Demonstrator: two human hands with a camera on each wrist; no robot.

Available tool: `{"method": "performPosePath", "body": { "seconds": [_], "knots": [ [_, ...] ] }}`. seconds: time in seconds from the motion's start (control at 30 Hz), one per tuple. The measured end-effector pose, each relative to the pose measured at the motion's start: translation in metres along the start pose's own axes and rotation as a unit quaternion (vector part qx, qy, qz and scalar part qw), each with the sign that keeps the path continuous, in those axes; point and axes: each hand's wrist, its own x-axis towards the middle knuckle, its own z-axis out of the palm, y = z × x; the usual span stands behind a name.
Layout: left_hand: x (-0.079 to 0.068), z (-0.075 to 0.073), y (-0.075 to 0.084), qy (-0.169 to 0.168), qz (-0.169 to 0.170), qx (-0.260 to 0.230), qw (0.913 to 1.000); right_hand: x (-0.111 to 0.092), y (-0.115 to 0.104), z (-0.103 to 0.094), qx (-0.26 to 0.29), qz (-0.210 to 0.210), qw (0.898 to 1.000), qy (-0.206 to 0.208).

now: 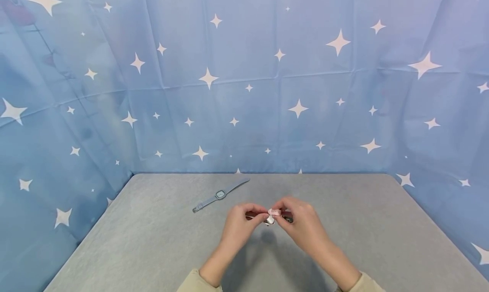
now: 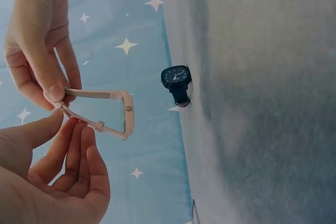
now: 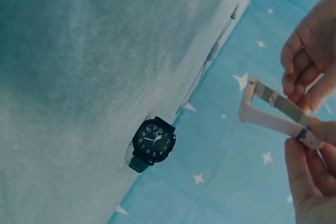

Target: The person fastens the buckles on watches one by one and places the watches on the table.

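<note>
A pale pink wristwatch [image 1: 274,212] with a slim strap is held up between both hands above the table, its strap bent into a loop. My left hand [image 1: 237,224] pinches the strap near its ends with thumb and fingertips. Opposite it, my right hand [image 1: 303,222] grips the strap between thumb and fingers, the fingertips of the two hands close together. In the left wrist view the watch case [image 2: 128,115] points away from the fingers, seen edge-on. A black square-faced watch [image 3: 154,140] stands on the table beyond the hands, mostly hidden by the right hand in the head view.
A light blue watch [image 1: 220,194] lies stretched out flat on the grey table [image 1: 160,241], left of the hands and towards the back. Behind the table's far edge hangs a blue curtain [image 1: 244,135] with white stars, which also runs along both sides.
</note>
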Motion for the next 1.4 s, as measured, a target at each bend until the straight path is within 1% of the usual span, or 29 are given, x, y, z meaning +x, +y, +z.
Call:
{"method": "performPosePath", "body": {
  "seconds": [0.1, 0.23, 0.4, 0.53, 0.63, 0.73, 0.8, 0.9, 1.0, 1.2, 1.4],
  "knots": [
    [0.002, -0.001, -0.002, -0.011, -0.026, -0.047, 0.9985, 0.000, 0.000, 0.001, -0.010, -0.003, 1.000, -0.002],
    [0.005, -0.002, -0.006, -0.030, -0.068, -0.105, 0.9916, 0.000, 0.000, 0.002, -0.018, -0.015, 1.000, -0.003],
    [0.006, -0.004, -0.009, -0.062, -0.103, -0.142, 0.9825, -0.001, 0.000, 0.002, -0.017, -0.022, 0.999, -0.017],
    [0.006, -0.006, -0.007, -0.088, -0.106, -0.144, 0.9799, 0.001, -0.002, 0.000, -0.030, -0.028, 0.998, -0.043],
    [0.007, -0.007, -0.006, -0.099, -0.102, -0.148, 0.9788, 0.002, -0.002, -0.001, -0.037, -0.028, 0.998, -0.053],
    [0.009, -0.007, -0.005, -0.093, -0.099, -0.148, 0.9797, 0.004, -0.003, 0.000, -0.033, -0.021, 0.998, -0.044],
    [0.010, -0.008, -0.005, -0.083, -0.098, -0.145, 0.9811, 0.006, -0.003, 0.000, -0.031, -0.013, 0.999, -0.035],
    [0.012, -0.010, -0.005, -0.068, -0.098, -0.130, 0.9843, 0.008, -0.004, 0.000, -0.032, -0.006, 0.999, -0.022],
    [0.013, -0.010, -0.008, -0.061, -0.093, -0.113, 0.9873, 0.008, -0.003, 0.000, -0.032, -0.001, 0.999, -0.019],
    [0.017, -0.008, -0.011, -0.062, -0.081, -0.098, 0.9899, 0.008, 0.000, 0.002, -0.023, -0.001, 1.000, -0.007],
    [0.017, -0.011, -0.012, -0.071, -0.092, -0.105, 0.9876, 0.009, 0.000, 0.002, -0.025, -0.004, 1.000, -0.003]
  ]
}}
